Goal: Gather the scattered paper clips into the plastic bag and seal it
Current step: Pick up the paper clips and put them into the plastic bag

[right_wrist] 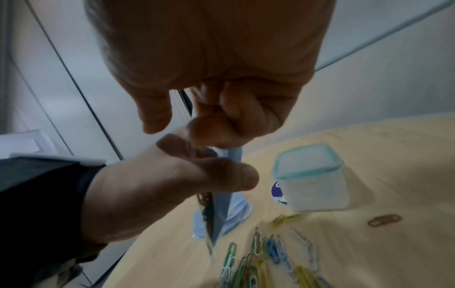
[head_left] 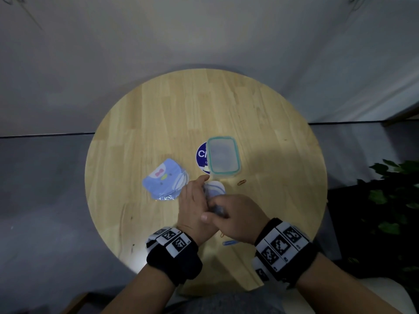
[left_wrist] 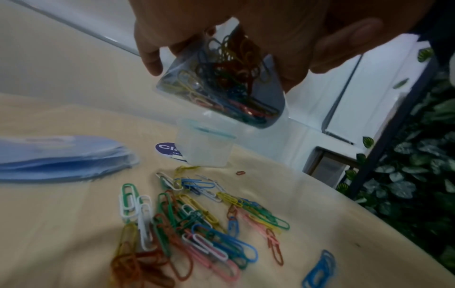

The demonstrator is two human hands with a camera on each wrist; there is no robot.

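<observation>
Both hands meet above the middle of the round wooden table (head_left: 158, 114). They hold a small clear plastic bag (left_wrist: 221, 83) stuffed with coloured paper clips. My left hand (head_left: 199, 189) grips its side. My right hand (right_wrist: 187, 124) pinches its top edge between thumb and curled fingers. The right wrist view shows the bag (right_wrist: 221, 214) edge-on, hanging down. A loose pile of coloured paper clips (left_wrist: 197, 224) lies on the table under the hands, hidden from the head view. Separate clips lie apart: a brown one (head_left: 241, 182) and a blue one (head_left: 229, 243).
A clear plastic box with a teal rim (head_left: 223, 157) stands just beyond the hands on a round blue sticker (head_left: 201, 155). A stack of blue printed bags (head_left: 165, 182) lies to the left. Green plants (head_left: 390, 200) stand off the table's right edge.
</observation>
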